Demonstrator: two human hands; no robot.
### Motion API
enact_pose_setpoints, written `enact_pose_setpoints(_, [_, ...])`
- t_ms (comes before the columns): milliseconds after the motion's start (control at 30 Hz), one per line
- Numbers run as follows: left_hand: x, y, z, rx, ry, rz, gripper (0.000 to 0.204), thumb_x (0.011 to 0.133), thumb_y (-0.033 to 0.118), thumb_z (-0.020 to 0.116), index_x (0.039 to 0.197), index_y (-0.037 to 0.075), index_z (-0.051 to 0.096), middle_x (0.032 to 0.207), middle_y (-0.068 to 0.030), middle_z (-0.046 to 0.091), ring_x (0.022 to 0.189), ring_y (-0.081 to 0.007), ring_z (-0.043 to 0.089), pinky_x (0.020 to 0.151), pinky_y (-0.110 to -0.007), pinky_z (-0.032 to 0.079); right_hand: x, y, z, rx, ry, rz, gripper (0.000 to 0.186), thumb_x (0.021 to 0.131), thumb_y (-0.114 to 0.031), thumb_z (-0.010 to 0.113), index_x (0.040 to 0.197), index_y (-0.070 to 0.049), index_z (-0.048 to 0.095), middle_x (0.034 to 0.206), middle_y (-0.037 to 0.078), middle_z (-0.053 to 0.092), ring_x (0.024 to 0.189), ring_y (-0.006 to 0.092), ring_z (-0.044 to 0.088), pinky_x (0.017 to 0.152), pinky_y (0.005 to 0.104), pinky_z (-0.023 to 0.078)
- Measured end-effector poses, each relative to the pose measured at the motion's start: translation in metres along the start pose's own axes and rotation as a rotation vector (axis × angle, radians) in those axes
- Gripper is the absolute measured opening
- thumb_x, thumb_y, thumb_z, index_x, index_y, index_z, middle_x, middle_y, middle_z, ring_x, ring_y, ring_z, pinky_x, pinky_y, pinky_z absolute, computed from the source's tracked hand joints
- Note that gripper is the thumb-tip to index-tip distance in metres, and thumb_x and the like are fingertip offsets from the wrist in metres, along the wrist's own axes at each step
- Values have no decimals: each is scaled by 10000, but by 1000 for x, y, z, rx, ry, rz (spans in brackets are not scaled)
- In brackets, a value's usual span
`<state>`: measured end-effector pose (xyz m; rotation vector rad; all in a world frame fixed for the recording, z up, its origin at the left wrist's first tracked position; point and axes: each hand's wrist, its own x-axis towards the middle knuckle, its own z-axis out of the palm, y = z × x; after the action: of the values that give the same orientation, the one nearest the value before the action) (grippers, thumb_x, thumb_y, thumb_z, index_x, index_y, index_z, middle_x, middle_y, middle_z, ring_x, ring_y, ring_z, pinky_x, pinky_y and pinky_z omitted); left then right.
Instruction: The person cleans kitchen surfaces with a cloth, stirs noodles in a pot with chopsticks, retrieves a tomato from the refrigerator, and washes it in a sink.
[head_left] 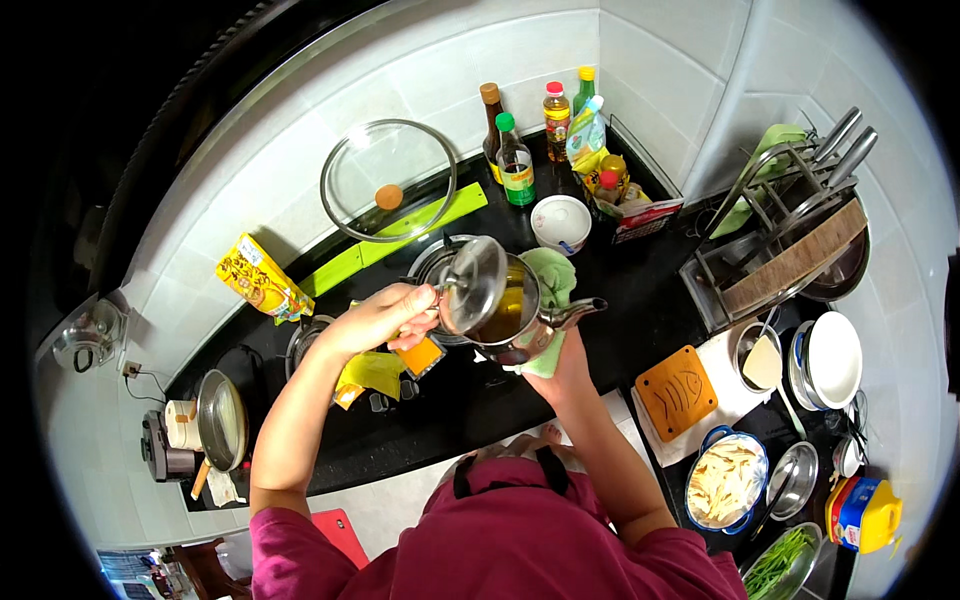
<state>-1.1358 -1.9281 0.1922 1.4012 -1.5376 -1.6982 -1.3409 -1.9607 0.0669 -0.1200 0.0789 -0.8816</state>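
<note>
My left hand (385,318) is closed at the near-left edge of a small glass lid (475,285), holding it tilted over a steel pot. The pot (517,345) has a spout pointing right and yellowish liquid (512,305) inside. Through a pale green cloth (548,268), my right hand (562,372) grips the pot's right side; its fingers are mostly hidden. Behind the pot, a stove burner (430,262) shows in part. An orange-and-yellow packet (420,357) and a yellow cloth-like piece (372,374) lie below my left hand.
A large glass lid (388,180) leans on the back wall. Sauce bottles (516,165) and a white bowl (561,222) stand behind. To the right are a knife rack (780,225), an orange board (676,393) and a blue-rimmed pot (708,440) of pale strips. A frying pan (221,420) sits left.
</note>
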Motion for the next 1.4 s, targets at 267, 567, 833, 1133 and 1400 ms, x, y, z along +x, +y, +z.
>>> enact_pose_setpoints(267, [-34, -15, -1, 758, 174, 188, 327, 719, 83, 626, 1027, 22, 536, 909, -43, 575, 850, -146, 531, 805, -257, 433, -15, 7, 17, 118, -51, -21, 396, 890, -358, 381, 1183, -94, 423, 1180, 61, 478, 1088, 232, 456, 940, 397, 345])
enact_pose_setpoints(567, [-36, 10, 28, 399, 96, 381, 240, 860, 200, 475, 807, -32, 505, 764, -117, 532, 690, -209, 513, 655, -309, 417, -13, 9, 14, -15, -73, 31, 392, 909, -344, 343, 1190, -82, 416, 1144, 100, 504, 1038, 225, 502, 897, 374, 404])
enact_pose_setpoints(833, [-42, 9, 31, 468, 134, 443, 221, 848, 174, 472, 767, -31, 484, 716, -131, 499, 632, -251, 504, 607, -323, 410, -3, 13, 14, -24, 54, 139, 541, 859, -456, 395, 1148, 0, 430, 1072, 169, 537, 947, 268, 556, 810, 400, 473])
enact_pose_setpoints(1133, [-47, 10, 26, 416, 104, 345, 173, 818, 146, 511, 806, -25, 532, 783, -124, 535, 727, -258, 531, 678, -328, 416, 11, 14, -29, -83, 160, 196, 631, 831, -526, 390, 1141, 22, 424, 1053, 216, 531, 927, 305, 563, 789, 437, 480])
enact_pose_setpoints(1400, [-47, 0, 19, 381, 78, 310, 149, 761, 124, 586, 808, -12, 548, 798, -101, 540, 747, -230, 531, 690, -322, 416, 14, 14, -32, -56, 157, 244, 616, 837, -523, 378, 1130, 16, 437, 1042, 212, 540, 919, 315, 568, 786, 448, 480])
